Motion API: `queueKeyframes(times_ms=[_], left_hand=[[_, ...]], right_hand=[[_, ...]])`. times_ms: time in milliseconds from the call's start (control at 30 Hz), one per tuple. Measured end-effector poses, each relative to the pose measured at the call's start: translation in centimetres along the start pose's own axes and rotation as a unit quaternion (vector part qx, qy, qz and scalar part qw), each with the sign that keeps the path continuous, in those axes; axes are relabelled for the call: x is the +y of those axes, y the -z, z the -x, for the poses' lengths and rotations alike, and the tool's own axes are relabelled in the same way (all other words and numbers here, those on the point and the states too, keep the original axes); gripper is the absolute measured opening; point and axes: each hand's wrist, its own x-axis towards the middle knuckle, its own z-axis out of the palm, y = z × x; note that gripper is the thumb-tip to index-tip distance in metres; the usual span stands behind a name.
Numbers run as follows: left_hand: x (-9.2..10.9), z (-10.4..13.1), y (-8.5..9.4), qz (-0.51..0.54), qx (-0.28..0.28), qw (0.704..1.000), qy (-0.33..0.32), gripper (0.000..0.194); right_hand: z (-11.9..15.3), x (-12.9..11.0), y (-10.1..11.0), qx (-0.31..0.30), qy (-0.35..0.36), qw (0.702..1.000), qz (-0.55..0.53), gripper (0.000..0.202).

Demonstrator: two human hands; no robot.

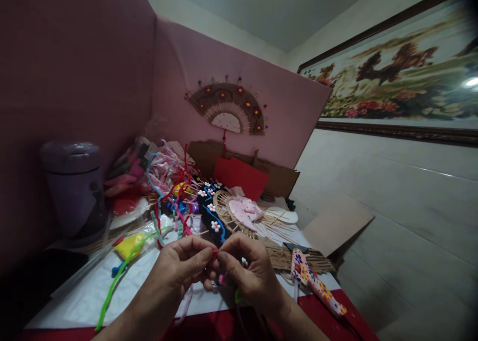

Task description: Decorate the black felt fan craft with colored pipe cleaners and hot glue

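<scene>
My left hand [182, 269] and my right hand [252, 271] meet at the front middle of the table. Thumbs and forefingers of both pinch a small red piece [214, 253], mostly covered by the fingertips, so its kind is not clear. Just behind the hands lies a fan-shaped craft [204, 216] with a black band, white flowers, blue lines and a pink dotted cloth centre. A bright green pipe cleaner [114, 291] and a yellow lump in clear wrap [129, 245] lie left of my left hand.
Thin wooden sticks [274, 226], torn corrugated cardboard [280, 256] and a flower-patterned glue gun [317, 284] lie at right. Left stand a lidded purple bin [74, 191] and tangled pipe cleaners [160, 176]. Red card [241, 176] leans behind; a finished-looking fan [224, 107] hangs on a pink board.
</scene>
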Motion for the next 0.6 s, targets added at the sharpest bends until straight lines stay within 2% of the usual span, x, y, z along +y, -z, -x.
queueKeyframes(times_ms=[233,600], left_hand=[[-0.06,-0.04,0.04,-0.013,0.007,1.0,0.001,0.027],[0.57,0.49,-0.27,-0.019,-0.001,1.0,0.017,0.022]], right_hand=[[0.01,-0.33,0.17,0.0,0.013,0.999,0.032,0.018],[0.1,-0.5,0.39,0.003,0.135,0.984,0.113,0.009]])
